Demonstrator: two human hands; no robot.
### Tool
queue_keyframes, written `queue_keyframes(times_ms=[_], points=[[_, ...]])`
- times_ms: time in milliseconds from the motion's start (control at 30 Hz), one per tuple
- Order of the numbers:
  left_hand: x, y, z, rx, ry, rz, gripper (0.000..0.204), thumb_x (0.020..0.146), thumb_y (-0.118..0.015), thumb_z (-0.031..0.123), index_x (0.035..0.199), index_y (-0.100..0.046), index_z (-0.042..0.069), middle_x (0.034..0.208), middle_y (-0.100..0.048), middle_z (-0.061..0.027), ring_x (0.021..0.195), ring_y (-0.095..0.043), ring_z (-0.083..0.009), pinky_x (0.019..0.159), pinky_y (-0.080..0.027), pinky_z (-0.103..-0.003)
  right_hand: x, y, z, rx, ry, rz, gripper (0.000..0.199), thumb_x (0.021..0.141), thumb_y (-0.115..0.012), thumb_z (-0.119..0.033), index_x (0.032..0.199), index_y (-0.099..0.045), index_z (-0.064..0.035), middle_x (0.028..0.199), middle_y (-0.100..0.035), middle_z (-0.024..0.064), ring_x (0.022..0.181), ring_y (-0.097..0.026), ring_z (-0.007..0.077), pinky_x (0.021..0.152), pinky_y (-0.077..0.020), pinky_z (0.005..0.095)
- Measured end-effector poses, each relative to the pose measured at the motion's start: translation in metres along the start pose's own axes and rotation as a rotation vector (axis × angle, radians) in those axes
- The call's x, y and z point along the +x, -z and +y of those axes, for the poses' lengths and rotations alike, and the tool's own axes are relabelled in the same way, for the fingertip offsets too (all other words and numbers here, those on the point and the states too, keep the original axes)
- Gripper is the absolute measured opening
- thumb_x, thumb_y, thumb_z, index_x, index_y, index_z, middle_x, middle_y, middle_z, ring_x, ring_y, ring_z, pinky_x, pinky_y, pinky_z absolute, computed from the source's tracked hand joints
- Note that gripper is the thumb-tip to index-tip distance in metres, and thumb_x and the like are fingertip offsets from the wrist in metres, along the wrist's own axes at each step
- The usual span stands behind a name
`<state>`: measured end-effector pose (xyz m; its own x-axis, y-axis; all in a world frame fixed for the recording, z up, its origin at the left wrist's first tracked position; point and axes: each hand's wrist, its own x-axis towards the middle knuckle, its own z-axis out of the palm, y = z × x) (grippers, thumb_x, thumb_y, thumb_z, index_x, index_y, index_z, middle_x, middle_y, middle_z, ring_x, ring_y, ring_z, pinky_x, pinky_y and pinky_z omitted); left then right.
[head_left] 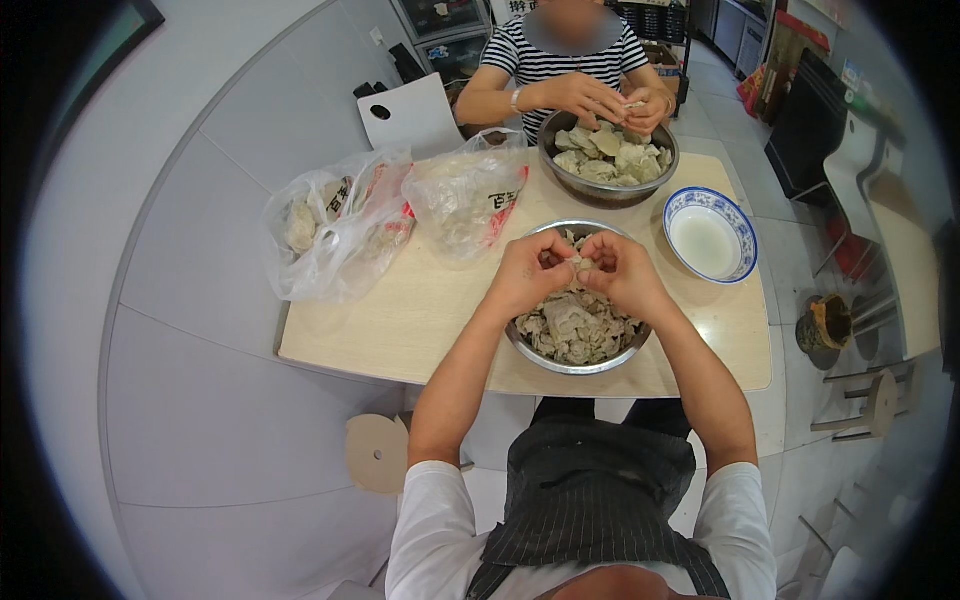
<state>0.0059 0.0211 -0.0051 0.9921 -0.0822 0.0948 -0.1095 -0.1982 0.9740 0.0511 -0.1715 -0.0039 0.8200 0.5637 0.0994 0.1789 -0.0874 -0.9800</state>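
Over the near steel bowl [578, 370], my left hand [532, 270] and my right hand [624, 268] meet with their fingertips pinched together. Between them is a small pale piece [580, 263], mostly covered by the fingers. The bowl beneath is heaped with thin, torn, greyish-beige pieces [585, 330], whose kind I cannot make out. One larger flat piece [572, 318] lies on top of the heap, just below my hands.
Across the table [400, 335], a person in a striped shirt [572, 62] handles a piece over another steel bowl [610, 200] of larger flat pieces. Right of it stands a blue-and-white bowl [711, 236] holding cloudy liquid. Clear plastic bags [345, 255] lie at left. A stool [377, 455] is below.
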Motion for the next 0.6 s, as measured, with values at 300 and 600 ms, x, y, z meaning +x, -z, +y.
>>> queue_keyframes(times_ms=[300, 600], points=[[-0.003, -0.012, 0.014, -0.14, -0.14, 0.134, 0.013, 0.077, -0.069, -0.002, 0.088, -0.063, 0.001, 0.072, -0.062, -0.0007, 0.06, -0.055, -0.0081, 0.055, -0.047, -0.025, 0.005, 0.001, 0.009, 0.234, -0.052, 0.078, 0.013, 0.086, -0.069, -0.002, 0.095, -0.06, 0.0, 0.086, -0.063, 0.0027, 0.075, -0.06, 0.0092, 0.068, -0.0499, 0.0244], [0.006, 0.007, -0.002, 0.55, -0.266, 0.292, 0.014, 0.078, -0.07, -0.002, 0.091, -0.064, 0.0, 0.075, -0.062, 0.0019, 0.064, -0.055, -0.0057, 0.06, -0.047, -0.022, -0.002, 0.0, 0.009, 0.462, -0.122, -0.012, 0.007, 0.091, -0.064, -0.003, 0.095, -0.06, 0.0, 0.086, -0.063, 0.004, 0.075, -0.061, 0.0108, 0.066, -0.0493, 0.0252]])
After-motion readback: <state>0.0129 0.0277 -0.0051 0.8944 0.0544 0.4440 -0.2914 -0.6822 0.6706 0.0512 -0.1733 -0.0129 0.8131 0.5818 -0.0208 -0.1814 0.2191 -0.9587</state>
